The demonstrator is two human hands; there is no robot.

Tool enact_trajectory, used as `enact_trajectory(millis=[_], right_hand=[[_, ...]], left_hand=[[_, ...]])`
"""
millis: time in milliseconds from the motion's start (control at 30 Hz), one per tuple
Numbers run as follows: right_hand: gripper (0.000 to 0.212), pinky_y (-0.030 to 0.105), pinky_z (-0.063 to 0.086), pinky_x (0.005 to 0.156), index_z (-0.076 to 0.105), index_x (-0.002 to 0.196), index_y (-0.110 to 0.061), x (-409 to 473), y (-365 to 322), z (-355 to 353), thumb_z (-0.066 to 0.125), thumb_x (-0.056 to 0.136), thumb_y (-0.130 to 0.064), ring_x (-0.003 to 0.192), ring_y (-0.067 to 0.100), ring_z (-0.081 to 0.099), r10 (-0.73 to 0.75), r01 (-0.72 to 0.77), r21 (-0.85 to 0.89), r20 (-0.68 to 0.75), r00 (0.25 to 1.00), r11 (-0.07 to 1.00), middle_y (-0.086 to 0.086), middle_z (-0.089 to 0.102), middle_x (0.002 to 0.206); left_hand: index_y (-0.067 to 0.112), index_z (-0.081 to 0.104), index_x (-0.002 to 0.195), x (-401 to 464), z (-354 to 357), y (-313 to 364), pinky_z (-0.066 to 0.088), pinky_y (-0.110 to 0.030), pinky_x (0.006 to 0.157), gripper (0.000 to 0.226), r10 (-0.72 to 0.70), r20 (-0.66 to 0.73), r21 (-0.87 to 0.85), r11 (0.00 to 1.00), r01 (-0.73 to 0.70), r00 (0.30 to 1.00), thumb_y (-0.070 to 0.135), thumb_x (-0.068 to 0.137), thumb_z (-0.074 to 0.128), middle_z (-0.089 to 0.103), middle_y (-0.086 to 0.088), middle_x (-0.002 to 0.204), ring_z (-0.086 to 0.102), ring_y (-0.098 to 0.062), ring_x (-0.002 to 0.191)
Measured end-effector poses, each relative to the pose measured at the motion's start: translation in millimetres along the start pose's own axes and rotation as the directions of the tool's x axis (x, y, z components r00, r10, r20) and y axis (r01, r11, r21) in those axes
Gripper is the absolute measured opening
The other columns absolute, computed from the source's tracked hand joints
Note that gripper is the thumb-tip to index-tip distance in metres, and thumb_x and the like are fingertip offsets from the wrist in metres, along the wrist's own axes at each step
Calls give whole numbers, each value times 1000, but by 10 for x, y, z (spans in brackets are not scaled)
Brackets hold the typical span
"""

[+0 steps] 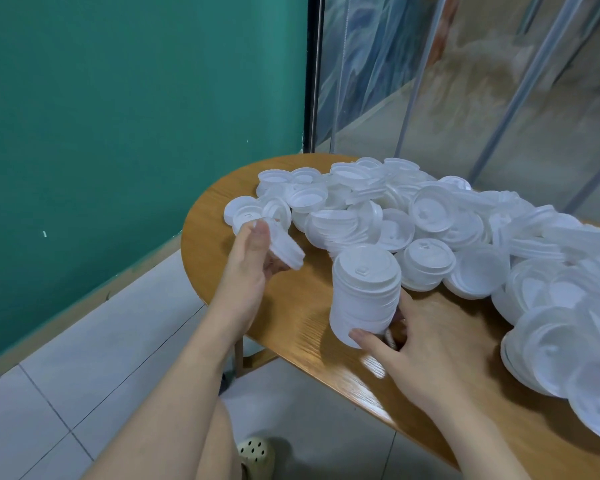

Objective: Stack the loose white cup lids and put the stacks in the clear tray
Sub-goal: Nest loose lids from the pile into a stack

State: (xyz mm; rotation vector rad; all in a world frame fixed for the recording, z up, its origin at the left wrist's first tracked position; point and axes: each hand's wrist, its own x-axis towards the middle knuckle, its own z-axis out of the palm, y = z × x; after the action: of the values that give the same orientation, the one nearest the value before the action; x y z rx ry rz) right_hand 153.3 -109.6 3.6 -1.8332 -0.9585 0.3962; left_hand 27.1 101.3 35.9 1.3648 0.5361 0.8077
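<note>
I see a tall stack of lids (363, 292) standing upright on the wooden table (291, 306), close to its near edge. My right hand (426, 348) grips the base of that stack, thumb curled round the front and the other fingers wrapped behind it, so their tips are hidden from me. My left hand (248, 268) holds a short stack of lids (284, 247) tilted on its side just above the table, thumb pressed along the top, fingers curled underneath it. Beyond both hands a big pile of loose lids (430, 216) covers the far and right parts of the table, some nested in short stacks, some lying singly, facing up or down. The table's rounded end sits next to a green wall (118, 116). Below are pale floor tiles (66, 393), my knee and a cream perforated shoe (255, 453).
</note>
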Motion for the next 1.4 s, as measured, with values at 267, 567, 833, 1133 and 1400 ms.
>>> enact_trajectory(millis=[267,567,833,1133,1400], right_hand=[[50,15,42,70,56,113,-53,16,-22,15,87,81,-31,93,-3,61,-1,1,-19,-1,1000,1000,-36,63,99],[60,27,50,90,54,126,-56,45,1,48,87,81,-34,113,-3,61,-30,30,-15,-20,999,999,-30,67,118],[55,15,47,75,58,116,-55,62,17,40,88,80,-26,97,1,65,-56,55,-44,-27,998,998,-27,71,102],[62,28,51,85,52,120,-65,62,42,56,88,80,-34,105,1,63,-54,51,-66,-40,998,997,-30,68,113],[66,16,47,81,48,119,-71,58,9,41,88,80,-35,105,-1,62,-76,74,-70,-36,996,995,-31,67,112]], left_hand=[[15,53,126,-6,40,-73,54,-42,103,92,-10,-84,-87,996,2,996,49,53,98,74,-5,122,70,-25,116],[15,45,145,-181,447,45,49,-10,90,68,124,-23,-47,991,-125,992,31,85,73,67,34,114,61,13,113],[32,52,140,-236,573,-70,50,-23,104,71,54,218,163,983,-91,974,34,79,89,63,12,137,59,-5,129],[26,55,136,-245,545,-95,48,-16,99,72,31,281,220,971,-96,959,14,75,93,65,11,132,59,-4,127],[28,48,141,-289,539,-75,46,-16,102,65,-1,302,181,982,-56,953,32,85,80,62,10,137,57,-2,130]])
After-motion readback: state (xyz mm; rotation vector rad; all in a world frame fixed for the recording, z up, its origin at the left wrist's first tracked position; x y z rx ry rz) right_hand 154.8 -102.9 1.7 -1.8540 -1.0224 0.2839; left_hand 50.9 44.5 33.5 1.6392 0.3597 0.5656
